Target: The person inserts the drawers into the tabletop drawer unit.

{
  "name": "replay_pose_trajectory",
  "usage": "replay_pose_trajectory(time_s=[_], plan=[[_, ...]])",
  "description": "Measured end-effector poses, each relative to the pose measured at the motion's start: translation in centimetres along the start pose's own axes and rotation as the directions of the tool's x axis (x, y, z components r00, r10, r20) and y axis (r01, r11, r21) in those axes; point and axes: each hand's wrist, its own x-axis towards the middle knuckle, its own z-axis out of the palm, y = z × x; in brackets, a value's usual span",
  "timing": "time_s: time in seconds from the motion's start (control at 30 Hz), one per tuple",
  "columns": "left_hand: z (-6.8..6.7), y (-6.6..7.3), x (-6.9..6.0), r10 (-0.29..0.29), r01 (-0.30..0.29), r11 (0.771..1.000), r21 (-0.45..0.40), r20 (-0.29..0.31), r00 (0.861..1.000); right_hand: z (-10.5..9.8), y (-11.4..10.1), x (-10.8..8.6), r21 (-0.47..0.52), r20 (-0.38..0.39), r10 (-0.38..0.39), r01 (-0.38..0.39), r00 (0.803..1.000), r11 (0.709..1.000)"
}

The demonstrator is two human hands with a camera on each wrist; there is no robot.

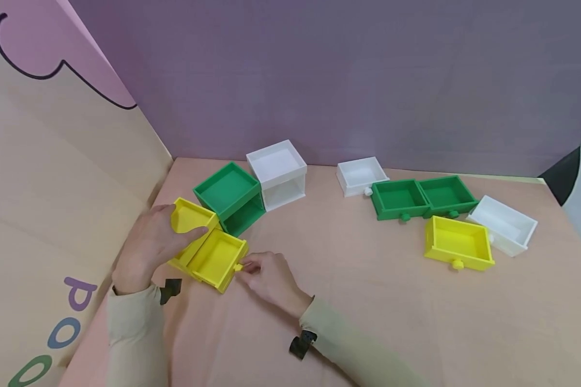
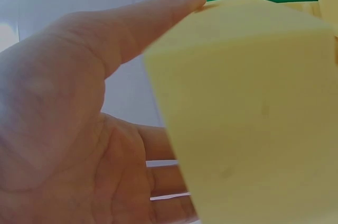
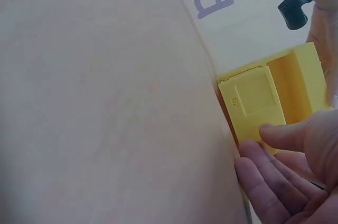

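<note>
My left hand (image 1: 150, 242) grips a yellow cabinet (image 1: 192, 217) at the left of the table, thumb on one side and fingers round the other. A yellow drawer (image 1: 216, 259) juts from the cabinet's lower part, toward my right hand (image 1: 273, 279). Thumb and fingertips of that hand pinch the drawer's small knob (image 1: 238, 267). In the right wrist view, the drawer front (image 3: 253, 97) bears a raised mark, and an open slot shows above it. The cabinet's plain wall (image 2: 248, 118) fills much of the left wrist view, hiding the left fingertips.
Behind the yellow cabinet stand a green cabinet (image 1: 227, 188) and a white cabinet (image 1: 278, 166), both with open fronts. Loose drawers lie to the right: white (image 1: 360, 174), green (image 1: 399, 194), green (image 1: 447, 192), yellow (image 1: 459, 242), white (image 1: 503, 223). A wall (image 1: 319, 80) borders the table's back.
</note>
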Motion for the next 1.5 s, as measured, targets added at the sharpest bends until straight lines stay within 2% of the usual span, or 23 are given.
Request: replay_pose_trajectory(time_s=[0.33,0.53,0.83,1.1,1.33,1.5], plan=[[0.0,-0.2,0.1,-0.028,0.028,1.000,0.005,0.032,0.999,0.4,0.3,0.6,0.057,-0.001,0.051,-0.051,0.999,0.997],[0.0,-0.1,0.1,-0.020,0.020,1.000,0.004,0.020,1.000,0.8,0.1,0.9,0.090,0.007,0.044,-0.045,0.999,0.995],[-0.1,0.0,0.1,-0.027,0.027,1.000,-0.005,0.018,0.999,1.3,0.0,1.7,0.131,-0.005,0.078,-0.077,0.997,0.988],[-0.1,-0.1,0.1,-0.026,0.026,1.000,-0.012,0.021,0.999,1.8,-0.1,2.1,0.203,-0.002,0.082,-0.080,0.997,0.976],[0.0,0.0,0.1,-0.024,0.024,1.000,-0.020,0.014,1.000,2.1,-0.4,2.3,0.289,0.048,0.104,-0.114,0.993,0.951],[0.0,0.0,0.1,-0.022,0.022,1.000,-0.022,-0.002,1.000,2.3,-0.6,2.8,0.297,0.068,0.083,-0.100,0.994,0.950]])
